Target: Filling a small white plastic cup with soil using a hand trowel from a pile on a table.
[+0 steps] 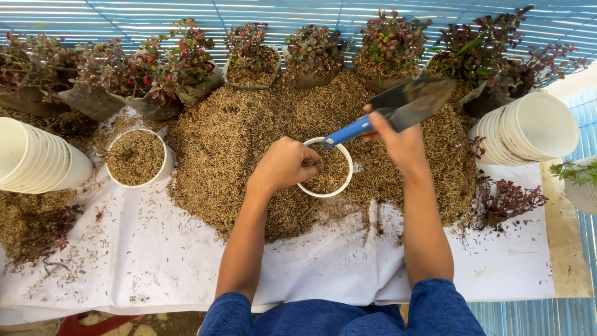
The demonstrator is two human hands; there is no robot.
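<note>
Filling a white pot with husk at the potting bench.

The left hand [283,165], fingers curled together, presses the husk inside the white pot [341,185], which sits in the middle of the husk heap [236,143]. The right hand [398,140] grips the blue-handled trowel [404,104], fingers wrapped round the handle, blade raised beyond the pot. The fill looks near the rim; next seems a careful top-up or levelling.

White round pot [343,163], centre of the frame, upright, set into the pile of brown husk mulch [236,143] and nearly full of it. Trowel [398,107], dark metal blade with blue handle, tilted just above and right of the pot, blade toward the upper right.
</note>
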